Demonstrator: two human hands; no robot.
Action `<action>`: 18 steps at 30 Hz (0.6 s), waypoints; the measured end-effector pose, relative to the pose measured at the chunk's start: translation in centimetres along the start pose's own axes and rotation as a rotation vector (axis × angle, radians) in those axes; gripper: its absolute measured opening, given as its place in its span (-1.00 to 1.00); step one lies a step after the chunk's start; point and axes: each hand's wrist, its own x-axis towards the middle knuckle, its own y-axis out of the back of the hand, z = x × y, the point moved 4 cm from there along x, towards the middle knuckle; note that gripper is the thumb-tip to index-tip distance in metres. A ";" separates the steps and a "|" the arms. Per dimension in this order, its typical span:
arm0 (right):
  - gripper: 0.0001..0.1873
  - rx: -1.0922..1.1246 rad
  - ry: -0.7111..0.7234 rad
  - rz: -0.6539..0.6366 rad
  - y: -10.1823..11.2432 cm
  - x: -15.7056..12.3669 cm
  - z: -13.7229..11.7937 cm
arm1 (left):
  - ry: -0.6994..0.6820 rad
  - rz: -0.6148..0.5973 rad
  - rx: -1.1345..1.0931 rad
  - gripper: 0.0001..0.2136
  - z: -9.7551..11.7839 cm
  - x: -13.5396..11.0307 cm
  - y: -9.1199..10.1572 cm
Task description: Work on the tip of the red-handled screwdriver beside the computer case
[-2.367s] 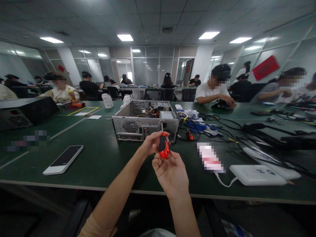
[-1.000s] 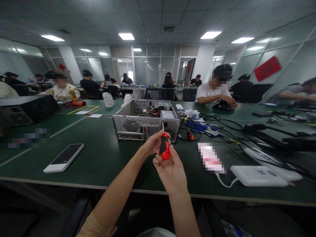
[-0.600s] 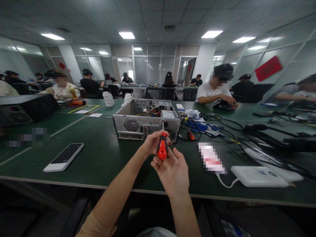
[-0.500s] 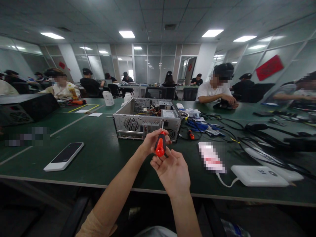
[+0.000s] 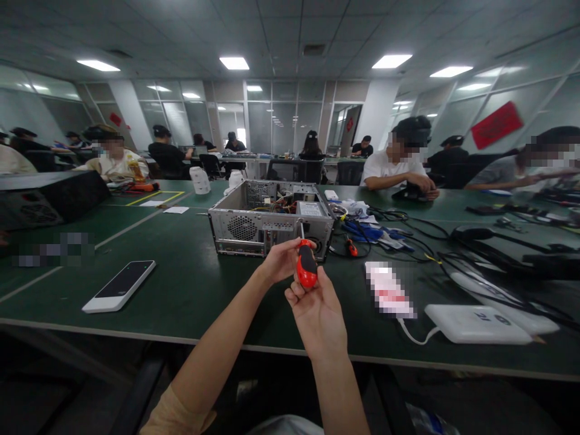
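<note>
A red and black screwdriver [image 5: 307, 266] points away from me, its metal shaft reaching the rear panel of an open computer case [image 5: 242, 228]. Whether its tip sits in a screw is too small to tell. My left hand [image 5: 280, 263] pinches the front of the handle near the shaft, from the left. Curled round the butt end from below and the right is my right hand [image 5: 319, 311], palm up. The case lies flat with its top uncovered, showing wires and a silver power supply [image 5: 310, 209] inside.
On the left lie a white and black handheld device [image 5: 120, 287] and a dark computer case [image 5: 54, 196]. To the right are a second screwdriver [image 5: 351, 246], blue gloves [image 5: 369, 232], black cables, a phone [image 5: 389, 290] and a white power bank [image 5: 475, 323]. Several people sit around.
The screwdriver handle has turned and its butt has shifted slightly right. My right hand's fingers, looser before, have closed onto the handle. The computer case has stayed in place.
</note>
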 end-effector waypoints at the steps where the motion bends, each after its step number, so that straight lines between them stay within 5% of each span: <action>1: -0.81 0.004 0.001 -0.001 0.0 0.1 0.1 | 0.007 -0.014 -0.003 -0.72 0.0 0.0 0.1; 10: -0.64 0.000 -0.268 -0.169 -0.4 0.0 0.7 | -0.046 -0.010 -0.010 -0.75 0.2 -0.3 -0.4; 18: -0.80 0.038 -0.129 -0.090 -0.1 0.4 0.1 | -0.019 -0.016 -0.026 -0.74 0.2 0.0 -0.2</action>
